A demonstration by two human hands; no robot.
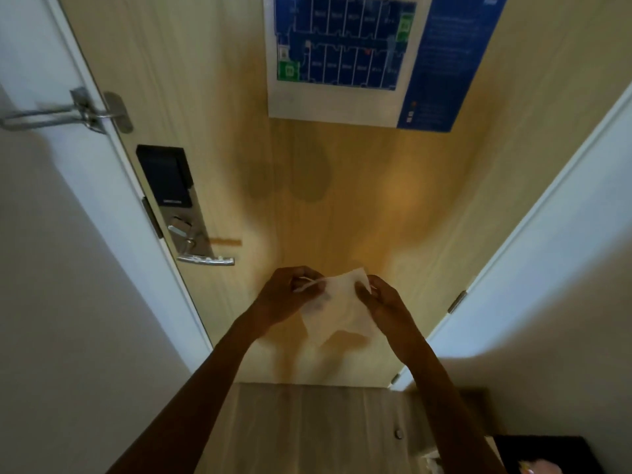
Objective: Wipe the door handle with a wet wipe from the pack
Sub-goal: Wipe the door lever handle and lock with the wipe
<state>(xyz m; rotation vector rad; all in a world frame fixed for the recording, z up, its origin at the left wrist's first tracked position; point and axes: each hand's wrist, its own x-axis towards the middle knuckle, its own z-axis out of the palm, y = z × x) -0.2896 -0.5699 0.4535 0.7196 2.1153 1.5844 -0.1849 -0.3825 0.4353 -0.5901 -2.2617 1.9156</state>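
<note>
A thin white wet wipe (337,307) hangs spread between my two hands in front of the wooden door (307,206). My left hand (285,295) pinches its upper left corner and my right hand (378,301) pinches its upper right edge. The silver lever door handle (205,260) sticks out from a metal lock plate to the left of my hands and slightly above them, apart from the wipe. The pack of wipes cannot be made out.
A black card-reader lock (167,176) sits above the handle. A metal swing latch (85,112) spans the door frame at upper left. A blue evacuation plan (352,56) hangs on the door. A dark object (540,455) stands at the bottom right.
</note>
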